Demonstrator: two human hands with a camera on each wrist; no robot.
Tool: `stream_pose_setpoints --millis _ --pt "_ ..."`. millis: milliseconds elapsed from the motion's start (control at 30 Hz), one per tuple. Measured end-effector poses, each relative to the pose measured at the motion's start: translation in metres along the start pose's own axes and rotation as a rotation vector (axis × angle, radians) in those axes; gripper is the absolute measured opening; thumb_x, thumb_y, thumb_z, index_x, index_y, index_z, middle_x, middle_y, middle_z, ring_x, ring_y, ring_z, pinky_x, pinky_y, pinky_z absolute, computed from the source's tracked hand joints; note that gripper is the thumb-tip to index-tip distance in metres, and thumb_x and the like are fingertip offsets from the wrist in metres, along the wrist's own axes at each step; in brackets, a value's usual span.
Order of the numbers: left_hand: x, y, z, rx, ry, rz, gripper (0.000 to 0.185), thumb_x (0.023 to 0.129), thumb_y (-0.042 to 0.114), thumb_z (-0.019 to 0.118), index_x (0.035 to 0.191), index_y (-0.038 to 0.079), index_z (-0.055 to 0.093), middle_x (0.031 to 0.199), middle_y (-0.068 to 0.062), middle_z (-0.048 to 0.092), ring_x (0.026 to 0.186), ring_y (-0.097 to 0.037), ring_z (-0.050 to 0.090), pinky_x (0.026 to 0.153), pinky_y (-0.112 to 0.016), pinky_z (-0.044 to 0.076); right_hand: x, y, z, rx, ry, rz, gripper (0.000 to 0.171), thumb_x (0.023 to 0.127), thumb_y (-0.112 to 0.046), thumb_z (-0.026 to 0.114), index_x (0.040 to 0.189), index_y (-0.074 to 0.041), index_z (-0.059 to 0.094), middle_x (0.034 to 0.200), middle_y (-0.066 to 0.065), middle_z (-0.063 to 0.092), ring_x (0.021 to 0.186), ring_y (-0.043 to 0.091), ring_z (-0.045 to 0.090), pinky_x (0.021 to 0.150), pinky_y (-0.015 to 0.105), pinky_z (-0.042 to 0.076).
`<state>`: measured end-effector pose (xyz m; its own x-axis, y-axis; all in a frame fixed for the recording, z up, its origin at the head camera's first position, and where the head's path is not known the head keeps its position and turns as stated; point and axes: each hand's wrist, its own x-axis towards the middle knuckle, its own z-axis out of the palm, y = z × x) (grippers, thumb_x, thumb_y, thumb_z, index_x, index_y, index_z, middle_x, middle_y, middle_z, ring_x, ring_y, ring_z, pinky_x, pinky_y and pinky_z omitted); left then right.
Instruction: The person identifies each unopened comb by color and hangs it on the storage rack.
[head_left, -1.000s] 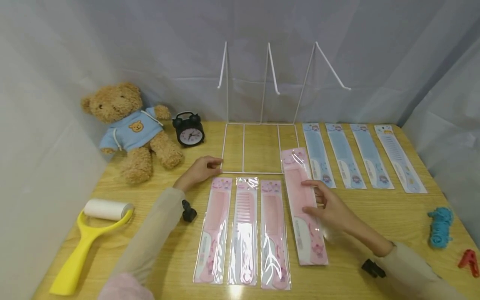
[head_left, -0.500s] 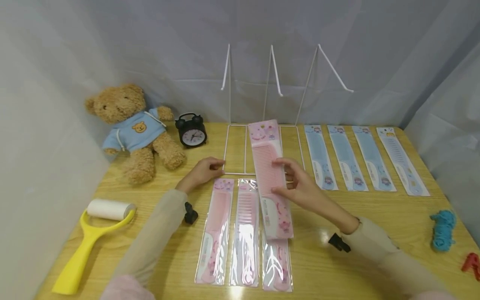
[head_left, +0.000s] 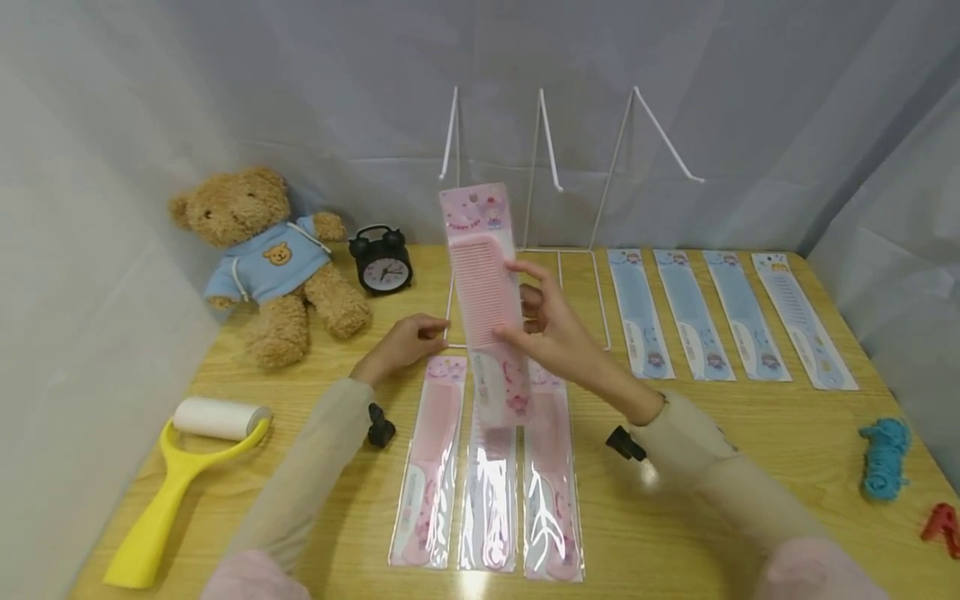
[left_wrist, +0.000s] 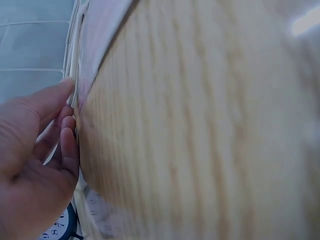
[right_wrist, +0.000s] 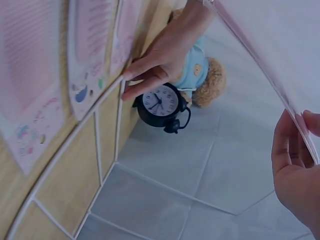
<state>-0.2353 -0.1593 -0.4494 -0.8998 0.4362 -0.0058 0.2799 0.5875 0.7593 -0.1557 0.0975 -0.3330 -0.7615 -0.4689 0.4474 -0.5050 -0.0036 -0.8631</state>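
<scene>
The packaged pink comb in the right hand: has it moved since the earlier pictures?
Yes. The pink comb rose off the table and went left, toward the white wire rack.

A teddy bear (head_left: pixel 262 258) in a blue hoodie sits at the left of the frame beside a black alarm clock (head_left: pixel 383 261). A yellow lint roller (head_left: pixel 176 479) lies lower left. Four blue packaged combs (head_left: pixel 720 314) line the worktop (head_left: pixel 750 467) at right, with blue yarn (head_left: pixel 881 456) near the right edge.

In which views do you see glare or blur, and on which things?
Head view: sharp overall, with white glare on the wrappers of the flat pink combs and a bright spot on the table. Left wrist view: the tabletop is blurred, too close to focus. Right wrist view: the clock is sharp; the held comb is a soft, pale edge.
</scene>
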Motion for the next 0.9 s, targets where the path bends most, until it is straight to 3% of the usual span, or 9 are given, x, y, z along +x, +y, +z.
stream_pose_setpoints --millis 200,433,633,900 --pt "0.0 -0.002 0.0 -0.004 0.009 0.015 0.034 0.089 0.005 0.065 0.12 -0.007 0.061 0.103 -0.021 0.062 0.097 -0.029 0.056 0.092 -0.044 0.047 0.02 0.0 0.008 0.005 0.002 -0.02 0.071 0.083 0.016 0.06 0.139 0.003 0.019 0.118 0.034 0.055 0.096 0.041 0.061 0.069 0.035 0.058" --pt "-0.001 -0.002 0.0 -0.003 0.007 0.037 0.031 0.089 0.005 0.063 0.117 -0.007 0.063 0.109 -0.023 0.062 0.1 -0.033 0.058 0.092 -0.045 0.048 0.035 0.004 0.011 0.023 0.024 0.022 0.071 0.083 0.015 0.06 0.14 0.002 0.019 0.12 0.033 0.056 0.095 0.041 0.063 0.067 0.033 0.057" --pt "-0.002 0.002 -0.001 -0.007 0.007 0.016 0.031 0.089 0.005 0.063 0.118 -0.006 0.062 0.108 -0.023 0.061 0.099 -0.032 0.057 0.092 -0.045 0.047 0.039 0.01 0.011 -0.019 0.028 0.066 0.072 0.083 0.011 0.063 0.141 -0.002 0.021 0.121 0.031 0.056 0.096 0.04 0.063 0.07 0.037 0.057" --pt "-0.003 0.003 0.0 -0.018 0.004 -0.024 0.038 0.09 0.007 0.063 0.124 -0.008 0.058 0.115 -0.024 0.06 0.102 -0.031 0.056 0.095 -0.044 0.046 0.051 0.027 0.006 0.004 0.029 0.084 0.069 0.086 0.012 0.059 0.141 -0.001 0.019 0.118 0.033 0.055 0.096 0.042 0.061 0.071 0.037 0.057"
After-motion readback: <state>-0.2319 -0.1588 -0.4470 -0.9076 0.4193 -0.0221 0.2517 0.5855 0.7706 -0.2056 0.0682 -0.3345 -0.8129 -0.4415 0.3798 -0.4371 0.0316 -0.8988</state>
